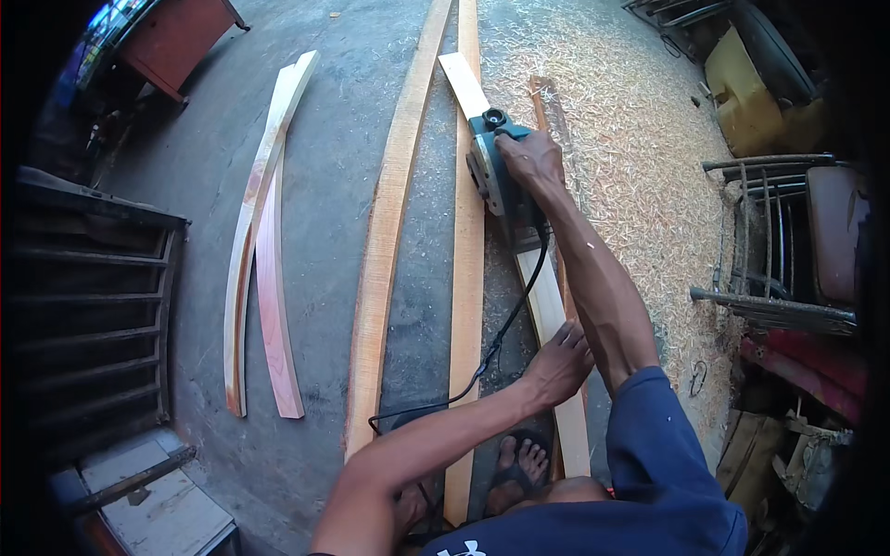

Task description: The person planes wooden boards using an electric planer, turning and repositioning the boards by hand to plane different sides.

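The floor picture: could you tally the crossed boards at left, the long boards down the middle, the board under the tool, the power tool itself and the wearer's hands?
Crossed boards: 2
Long middle boards: 2
Board under the tool: 1
Power planer: 1
Hands, left hand and right hand: 2
Total: 8

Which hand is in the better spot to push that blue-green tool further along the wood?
Probably the right hand: it already grips the power planer. The left hand is farther back, at the pale board, away from the tool.
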A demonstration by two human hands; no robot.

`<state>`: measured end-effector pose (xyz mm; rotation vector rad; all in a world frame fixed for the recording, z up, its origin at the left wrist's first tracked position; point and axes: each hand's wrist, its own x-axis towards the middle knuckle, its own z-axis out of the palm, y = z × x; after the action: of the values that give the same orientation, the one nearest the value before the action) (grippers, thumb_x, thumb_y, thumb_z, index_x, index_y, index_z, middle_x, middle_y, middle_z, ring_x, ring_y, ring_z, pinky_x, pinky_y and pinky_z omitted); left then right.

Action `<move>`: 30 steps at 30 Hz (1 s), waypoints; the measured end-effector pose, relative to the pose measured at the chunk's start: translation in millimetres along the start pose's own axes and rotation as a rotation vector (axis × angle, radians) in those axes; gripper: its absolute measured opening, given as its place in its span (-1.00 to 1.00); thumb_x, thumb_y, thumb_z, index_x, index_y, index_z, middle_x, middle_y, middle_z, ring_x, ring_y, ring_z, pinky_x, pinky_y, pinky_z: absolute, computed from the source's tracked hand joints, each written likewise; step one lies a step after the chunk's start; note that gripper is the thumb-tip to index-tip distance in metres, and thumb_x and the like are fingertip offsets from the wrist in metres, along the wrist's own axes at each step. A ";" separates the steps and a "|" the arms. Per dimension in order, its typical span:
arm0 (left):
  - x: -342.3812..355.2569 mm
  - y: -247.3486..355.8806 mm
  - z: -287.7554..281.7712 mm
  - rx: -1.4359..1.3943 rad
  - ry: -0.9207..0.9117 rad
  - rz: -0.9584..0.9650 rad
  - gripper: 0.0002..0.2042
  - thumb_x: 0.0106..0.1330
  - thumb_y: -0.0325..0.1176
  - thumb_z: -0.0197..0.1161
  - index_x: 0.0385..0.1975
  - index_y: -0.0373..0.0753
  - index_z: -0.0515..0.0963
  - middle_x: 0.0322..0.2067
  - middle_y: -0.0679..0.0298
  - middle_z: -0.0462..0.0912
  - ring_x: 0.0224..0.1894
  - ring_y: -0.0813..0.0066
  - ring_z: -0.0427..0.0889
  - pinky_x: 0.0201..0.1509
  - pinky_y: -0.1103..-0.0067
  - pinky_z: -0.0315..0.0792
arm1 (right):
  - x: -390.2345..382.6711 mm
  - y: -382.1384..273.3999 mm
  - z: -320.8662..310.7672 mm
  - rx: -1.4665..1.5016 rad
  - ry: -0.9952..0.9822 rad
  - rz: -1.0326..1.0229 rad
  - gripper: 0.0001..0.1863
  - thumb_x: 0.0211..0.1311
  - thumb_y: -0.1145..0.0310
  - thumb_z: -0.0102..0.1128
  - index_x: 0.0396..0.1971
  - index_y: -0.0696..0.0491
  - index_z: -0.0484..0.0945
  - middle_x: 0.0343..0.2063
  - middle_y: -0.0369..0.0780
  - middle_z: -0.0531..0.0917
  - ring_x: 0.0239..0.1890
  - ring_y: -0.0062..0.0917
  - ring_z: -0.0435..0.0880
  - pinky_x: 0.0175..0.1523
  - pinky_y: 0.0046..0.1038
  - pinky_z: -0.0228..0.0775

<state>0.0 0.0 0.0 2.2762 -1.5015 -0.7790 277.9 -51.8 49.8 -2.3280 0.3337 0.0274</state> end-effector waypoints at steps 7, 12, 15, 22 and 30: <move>43.1 -23.3 26.9 -0.086 0.544 -0.234 -0.39 0.32 -0.11 0.02 0.31 -0.36 0.36 0.41 -0.08 0.24 0.54 -0.01 0.01 0.62 0.06 -0.29 | 112.8 -25.3 19.5 -0.010 0.021 0.018 -0.45 0.04 -0.06 0.17 -0.55 0.24 0.69 -0.57 -0.09 0.69 -0.49 -0.35 0.66 -0.33 -0.29 0.46; 44.8 -24.6 29.8 -0.017 0.420 -0.267 -0.36 0.33 -0.10 -0.02 0.37 -0.32 0.32 0.45 -0.01 0.20 0.57 0.04 -0.05 0.63 0.08 -0.35 | 205.7 -38.6 53.8 -0.078 0.070 -0.071 -0.45 0.07 -0.10 0.13 -0.44 0.17 0.72 -0.46 -0.08 0.75 -0.35 -0.30 0.76 -0.17 -0.33 0.54; 44.3 -25.8 41.5 -0.058 0.461 -0.277 -0.38 0.35 -0.15 -0.06 0.40 -0.31 0.29 0.46 0.00 0.18 0.58 0.05 -0.06 0.63 0.08 -0.39 | 250.1 -54.6 65.9 -0.103 0.020 -0.161 -0.36 0.13 -0.22 0.11 -0.38 0.16 0.72 -0.35 -0.02 0.76 -0.24 -0.24 0.77 -0.09 -0.29 0.56; 42.7 -23.5 40.4 -0.051 0.427 -0.274 -0.40 0.35 -0.19 -0.09 0.39 -0.30 0.30 0.48 0.02 0.15 0.58 0.08 -0.03 0.64 0.09 -0.37 | 313.3 -96.7 80.1 0.103 0.114 -0.141 -0.52 0.10 0.01 0.14 -0.30 0.14 0.73 -0.29 0.03 0.75 -0.15 -0.19 0.77 -0.04 -0.24 0.58; 47.8 -23.3 46.6 -0.030 0.469 -0.268 -0.37 0.31 -0.16 -0.04 0.39 -0.30 0.31 0.47 0.05 0.19 0.58 0.08 -0.03 0.65 0.14 -0.34 | 300.3 -115.5 73.5 0.199 0.101 -0.095 -0.61 0.12 0.05 0.16 -0.38 0.08 0.74 -0.42 -0.03 0.75 -0.30 -0.27 0.78 -0.21 -0.28 0.60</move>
<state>4.5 -32.2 -62.8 2.4436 -0.9832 -0.2892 602.5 8.0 42.7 -2.1486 0.2633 -0.1630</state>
